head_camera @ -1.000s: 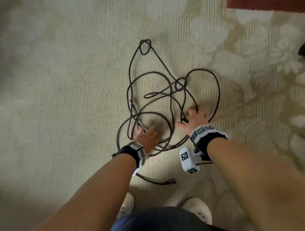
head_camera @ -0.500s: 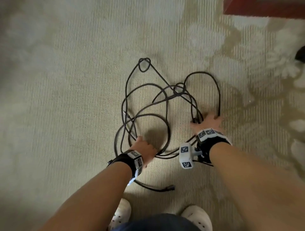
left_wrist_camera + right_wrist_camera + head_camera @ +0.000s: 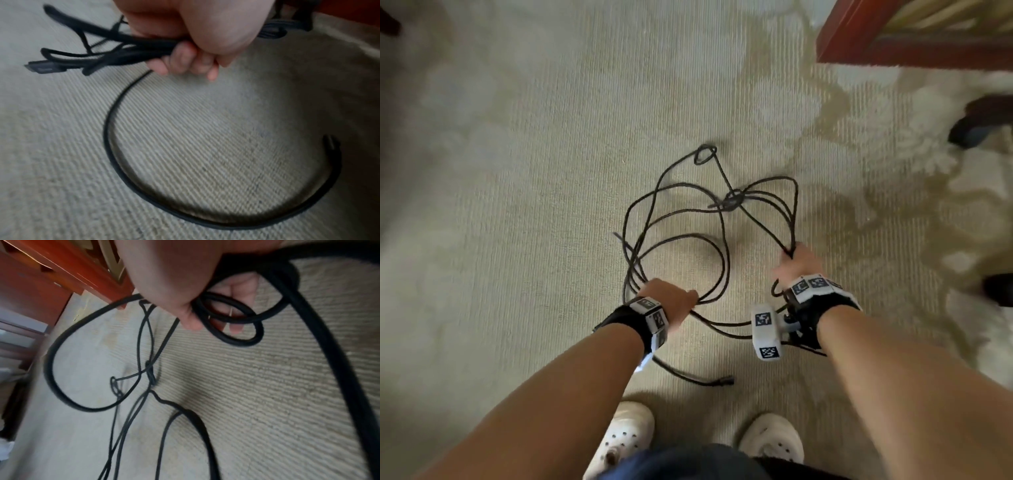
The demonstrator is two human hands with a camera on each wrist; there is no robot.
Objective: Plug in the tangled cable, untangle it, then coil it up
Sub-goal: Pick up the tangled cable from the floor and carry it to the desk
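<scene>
1. the fingers [image 3: 185, 63] of the left hand [image 3: 671, 301] are curled tight round a bundle of several strands of the black cable [image 3: 678, 240], gripping them from above.
2. the fingers [image 3: 242, 288] of the right hand [image 3: 799, 263] are curled round other strands of the same cable, with a small loop hanging over them in the right wrist view.
3. the cable is a tangle of loops stretched between the two hands; most of it hangs or lies over the beige carpet [image 3: 517, 205] in front of the person.
4. a knot-like crossing [image 3: 732, 200] sits in the far part of the tangle, and a small twisted loop [image 3: 705, 154] lies at its farthest point.
5. one free end with a connector [image 3: 726, 380] lies on the carpet near the person's white shoes [image 3: 625, 438]; the strand leading to it curves across the carpet under the left hand.
6. another flat connector [image 3: 45, 68] shows beside the bundle in the left wrist view, blurred.
7. both wrists wear black bands with white marker blocks [image 3: 765, 332].
8. a red-brown wooden piece of furniture [image 3: 893, 41] stands at the far right, well apart from the cable.
</scene>
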